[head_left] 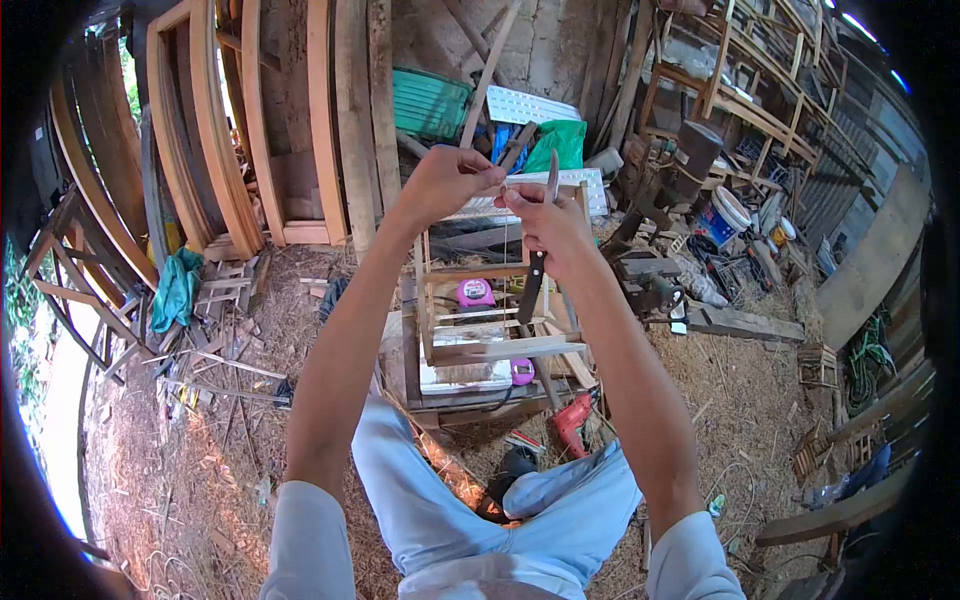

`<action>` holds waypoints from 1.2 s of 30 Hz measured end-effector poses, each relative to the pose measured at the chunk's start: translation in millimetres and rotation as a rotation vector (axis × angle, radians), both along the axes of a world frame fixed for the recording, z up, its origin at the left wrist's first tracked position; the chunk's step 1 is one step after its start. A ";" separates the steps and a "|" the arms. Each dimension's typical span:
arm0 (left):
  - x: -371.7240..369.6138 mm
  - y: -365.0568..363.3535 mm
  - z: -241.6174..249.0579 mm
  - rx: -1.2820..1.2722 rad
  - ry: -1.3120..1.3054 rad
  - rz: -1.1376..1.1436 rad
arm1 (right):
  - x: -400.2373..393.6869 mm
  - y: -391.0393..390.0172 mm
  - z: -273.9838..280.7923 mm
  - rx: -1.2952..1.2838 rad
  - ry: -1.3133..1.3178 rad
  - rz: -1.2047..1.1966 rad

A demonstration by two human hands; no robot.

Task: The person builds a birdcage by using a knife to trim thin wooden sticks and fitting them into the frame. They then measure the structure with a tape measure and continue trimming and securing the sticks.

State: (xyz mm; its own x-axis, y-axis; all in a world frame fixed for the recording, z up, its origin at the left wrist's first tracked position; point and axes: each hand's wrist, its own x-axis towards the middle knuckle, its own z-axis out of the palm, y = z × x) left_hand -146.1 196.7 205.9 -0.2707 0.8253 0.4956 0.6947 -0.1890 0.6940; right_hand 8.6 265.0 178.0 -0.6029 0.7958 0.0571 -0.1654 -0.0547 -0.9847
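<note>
My left hand [450, 188] is raised with thumb and fingers pinched together on something thin, seemingly a string, too small to make out well. Close beside it, my right hand [555, 225] is closed around a knife [530, 285]. Its blade points up past the fingers, and the black riveted handle hangs below the palm. The right fingertips also meet near the left ones. Beneath both hands stands a small wooden frame [500, 350] made of thin slats. A pink tape measure [475, 292] and a purple tape measure [522, 371] lie by it.
A red power drill [574, 425] rests by my knee, on the right. Wooden door or window frames [225, 130] lean at the left wall. A paint bucket [725, 215] and clutter stand at the right. Wood shavings cover the floor [220, 440].
</note>
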 end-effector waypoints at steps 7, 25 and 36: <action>-3.5 14.2 -5.4 -0.080 0.014 0.016 | -1.3 -2.0 6.6 0.260 -0.163 -0.077; -4.7 0.7 -9.5 0.055 0.060 -0.015 | -12.6 5.4 -8.0 0.376 0.045 -0.118; -16.7 10.5 -20.9 0.204 0.269 -0.033 | -5.3 7.5 -2.2 0.004 -0.019 0.058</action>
State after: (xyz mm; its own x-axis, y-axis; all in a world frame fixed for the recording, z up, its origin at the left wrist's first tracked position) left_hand -162.8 207.2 185.1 -0.0828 0.7076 0.7017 0.8390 -0.3305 0.4323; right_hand 3.3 272.5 175.7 -0.6489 0.7594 0.0484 -0.1430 -0.0592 -0.9880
